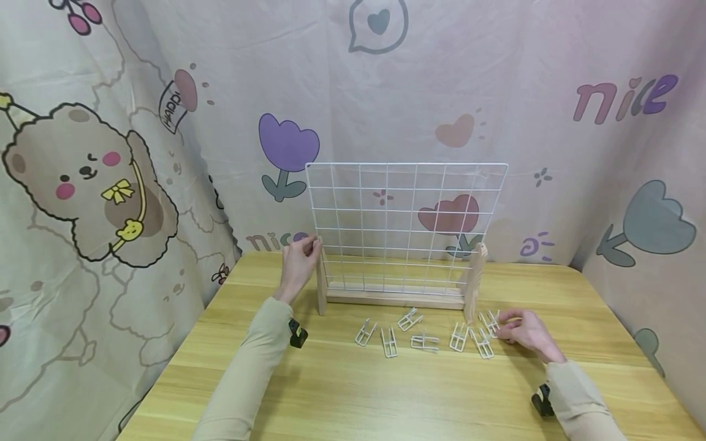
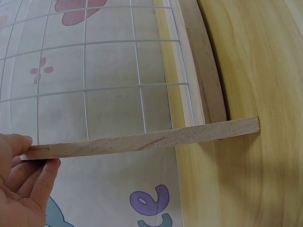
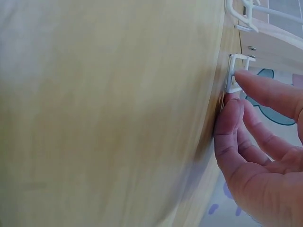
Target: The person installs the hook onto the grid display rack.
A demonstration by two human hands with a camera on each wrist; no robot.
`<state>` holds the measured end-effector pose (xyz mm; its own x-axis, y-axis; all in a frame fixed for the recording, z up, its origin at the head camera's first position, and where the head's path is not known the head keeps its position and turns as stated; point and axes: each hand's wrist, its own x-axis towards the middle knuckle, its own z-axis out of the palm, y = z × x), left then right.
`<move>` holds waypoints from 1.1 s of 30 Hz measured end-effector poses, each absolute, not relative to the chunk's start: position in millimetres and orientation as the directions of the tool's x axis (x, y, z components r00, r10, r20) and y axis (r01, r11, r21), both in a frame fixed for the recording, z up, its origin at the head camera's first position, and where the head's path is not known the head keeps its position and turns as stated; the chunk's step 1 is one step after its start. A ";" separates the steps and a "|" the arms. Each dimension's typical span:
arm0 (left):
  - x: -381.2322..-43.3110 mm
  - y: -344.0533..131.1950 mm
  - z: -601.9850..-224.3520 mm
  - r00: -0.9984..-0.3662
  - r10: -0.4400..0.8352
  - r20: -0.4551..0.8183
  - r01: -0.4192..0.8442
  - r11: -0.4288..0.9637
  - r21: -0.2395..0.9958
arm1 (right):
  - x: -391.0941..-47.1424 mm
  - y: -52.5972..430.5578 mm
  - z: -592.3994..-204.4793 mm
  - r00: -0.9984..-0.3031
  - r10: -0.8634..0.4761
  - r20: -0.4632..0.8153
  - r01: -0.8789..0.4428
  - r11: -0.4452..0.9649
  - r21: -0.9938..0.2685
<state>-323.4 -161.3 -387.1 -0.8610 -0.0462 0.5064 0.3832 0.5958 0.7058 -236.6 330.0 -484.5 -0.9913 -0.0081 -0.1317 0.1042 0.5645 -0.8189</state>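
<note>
With fingers pinching in both hands, works at a wooden table (image 1: 358, 398), facing a white wire grid (image 1: 386, 212) set upright in a wooden stand (image 1: 397, 299). Pinches the top of the stand's left upright (image 2: 142, 141) with the left hand (image 1: 298, 262); from the left wrist, reveals thumb and fingers on opposite faces, unclear from the head. Pinches the end of one white wire hook (image 3: 231, 73) with the right hand (image 1: 526, 332), just beside the stand; from the head, adds six more hooks (image 1: 389, 343) lying in front.
</note>
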 end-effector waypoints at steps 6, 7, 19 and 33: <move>-324.3 -161.3 -388.0 -0.852 -0.048 0.522 0.394 0.598 0.698 | -236.5 331.5 -486.0 -0.993 -0.041 -0.115 0.071 0.576 -0.814; -324.5 -161.2 -388.2 -0.851 -0.048 0.523 0.394 0.600 0.696 | -236.6 331.9 -486.4 -0.992 -0.048 -0.114 0.066 0.576 -0.815; -324.0 -161.1 -388.5 -0.851 -0.041 0.524 0.398 0.601 0.693 | -236.6 340.0 -487.1 -0.982 -0.084 -0.167 0.094 0.548 -0.831; -321.3 -161.0 -387.7 -0.854 -0.046 0.518 0.392 0.596 0.700 | -234.8 343.9 -484.7 -0.970 -0.136 -0.201 0.114 0.474 -0.873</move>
<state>-321.3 -161.0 -387.7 -0.8544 -0.0458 0.5177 0.3924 0.5963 0.7004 -234.8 343.9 -484.7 -0.9701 -0.1360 -0.2009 0.1142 0.4744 -0.8728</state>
